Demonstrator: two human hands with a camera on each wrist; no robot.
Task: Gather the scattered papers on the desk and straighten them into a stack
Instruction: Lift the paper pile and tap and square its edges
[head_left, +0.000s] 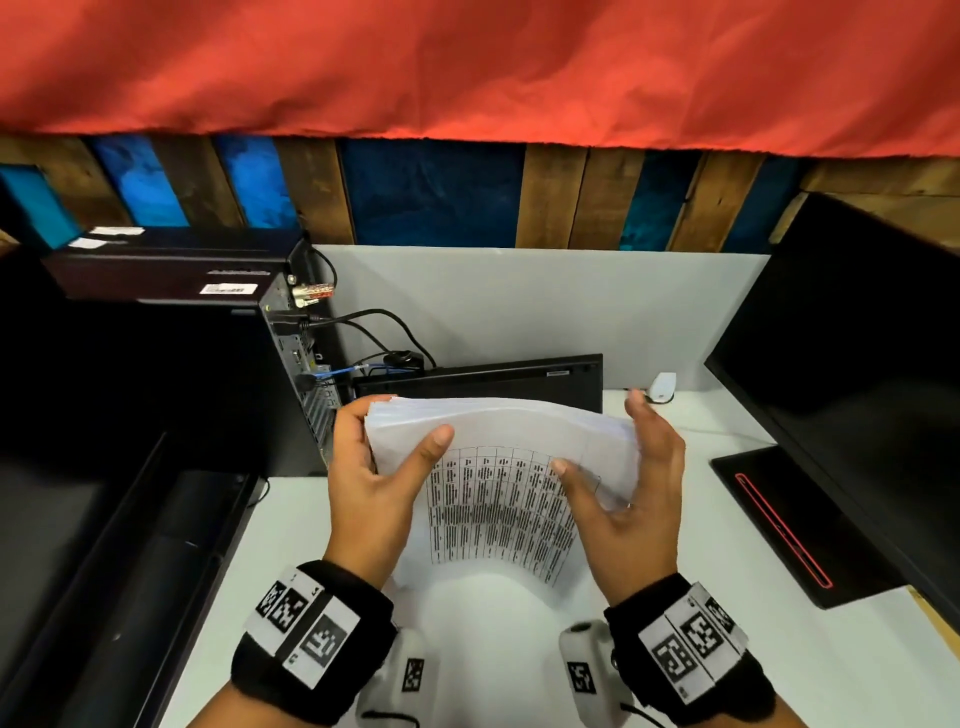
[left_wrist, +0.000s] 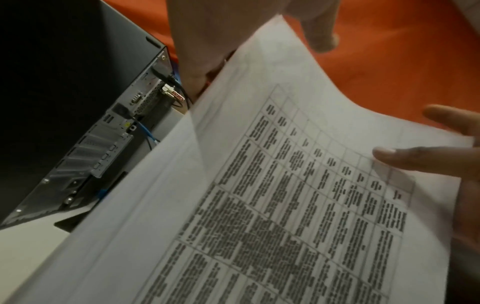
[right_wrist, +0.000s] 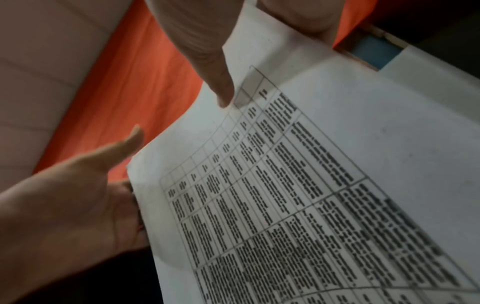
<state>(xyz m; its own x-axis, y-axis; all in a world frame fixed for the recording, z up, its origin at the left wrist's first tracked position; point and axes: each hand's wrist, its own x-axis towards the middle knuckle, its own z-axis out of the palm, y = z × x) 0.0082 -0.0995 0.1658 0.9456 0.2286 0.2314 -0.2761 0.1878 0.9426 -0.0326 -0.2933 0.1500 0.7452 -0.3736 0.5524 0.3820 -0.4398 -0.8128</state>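
Two wristbands with black-and-white markers sit nearest, one on each wrist. Above them, one stack of papers (head_left: 498, 499) is held up off the white desk (head_left: 727, 649), its top sheet a printed table, bowed. The left hand (head_left: 374, 483) pinches the stack's left edge — thumb on the face, fingers behind. The right hand (head_left: 623, 488) has straight fingers against the right edge, thumb on the sheet. How many sheets there are I cannot tell. Beyond stand one computer tower (head_left: 291, 364) with cables, two dark monitors — one (head_left: 857, 395) at right, one (head_left: 478, 376) behind the papers — and a red cloth (head_left: 467, 67).
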